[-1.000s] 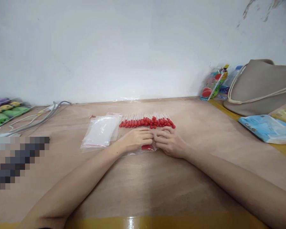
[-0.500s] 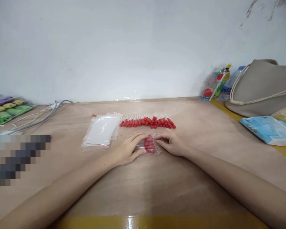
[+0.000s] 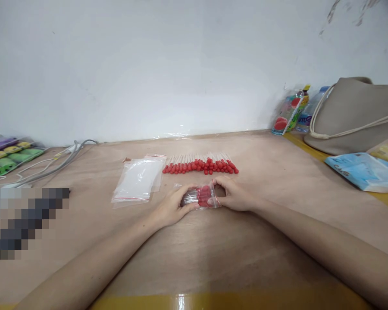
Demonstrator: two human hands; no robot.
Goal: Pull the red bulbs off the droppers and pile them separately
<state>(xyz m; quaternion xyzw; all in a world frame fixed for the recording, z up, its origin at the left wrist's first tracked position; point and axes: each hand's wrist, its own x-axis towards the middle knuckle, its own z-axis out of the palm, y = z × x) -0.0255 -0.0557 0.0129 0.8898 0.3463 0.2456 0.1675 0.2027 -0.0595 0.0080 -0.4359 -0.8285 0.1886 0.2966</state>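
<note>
A small clear zip bag (image 3: pixel 191 197) lies on the table between my hands. Inside it are several red-tipped sticks, their red heads (image 3: pixel 203 194) towards the bag's right end. My left hand (image 3: pixel 176 204) grips the bag's left part, thumb along the near side and fingers along the far side. At the zip end, my right hand (image 3: pixel 231 193) has its thumb on the bag near the red heads and its index finger at the far corner. Just beyond stretches a row of loose red-tipped sticks (image 3: pixel 200 165), pale shafts pointing to the wall. Flat zip bags (image 3: pixel 137 180) are stacked to the left.
A grey-beige bag (image 3: pixel 352 112) with a cord, plastic bottles (image 3: pixel 286 114) and a blue-white packet (image 3: pixel 362 171) stand or lie at the right. Cables (image 3: pixel 63 161) and packaged green, yellow and purple rolls (image 3: pixel 13 157) are at the left. A pixelated patch covers the left edge.
My right hand has shifted from pinching the zip edge to spanning the bag's right end, thumb now on the bag. The left hand stays on the bag, and the view has tilted slightly.
</note>
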